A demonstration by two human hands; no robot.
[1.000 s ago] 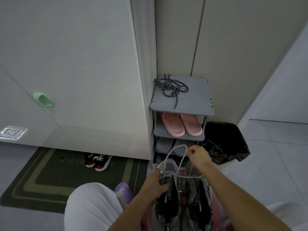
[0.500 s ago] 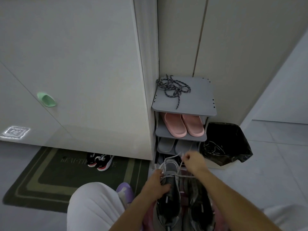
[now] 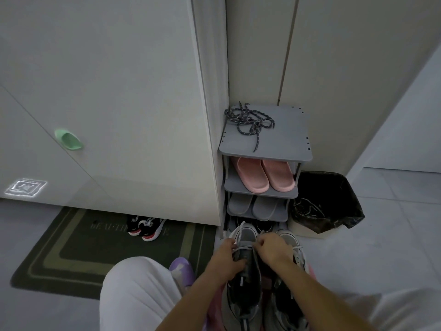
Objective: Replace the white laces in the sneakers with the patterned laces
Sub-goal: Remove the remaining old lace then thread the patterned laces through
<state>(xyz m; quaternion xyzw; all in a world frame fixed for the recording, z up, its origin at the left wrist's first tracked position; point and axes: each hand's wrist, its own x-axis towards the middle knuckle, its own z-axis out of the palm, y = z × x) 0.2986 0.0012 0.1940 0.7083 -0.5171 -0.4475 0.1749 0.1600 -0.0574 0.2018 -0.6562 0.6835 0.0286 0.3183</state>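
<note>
Unlacing the 1st sneaker (image 3: 243, 283), my left hand (image 3: 226, 255) grips its throat, my right hand (image 3: 272, 249) pinches the white lace (image 3: 238, 231), which next, I reckon, needs drawing out.

The hallway is dim and greyish under soft, even light, with one small bright patch of light (image 3: 26, 186) glinting low on the glossy cabinet door (image 3: 107, 91). Shadow pools under the shelves of the shoe rack (image 3: 281, 139) and around the sneakers (image 3: 243, 290), which look murky and slightly soft. The wide lens bows the straight wall lines toward the edges.
</note>
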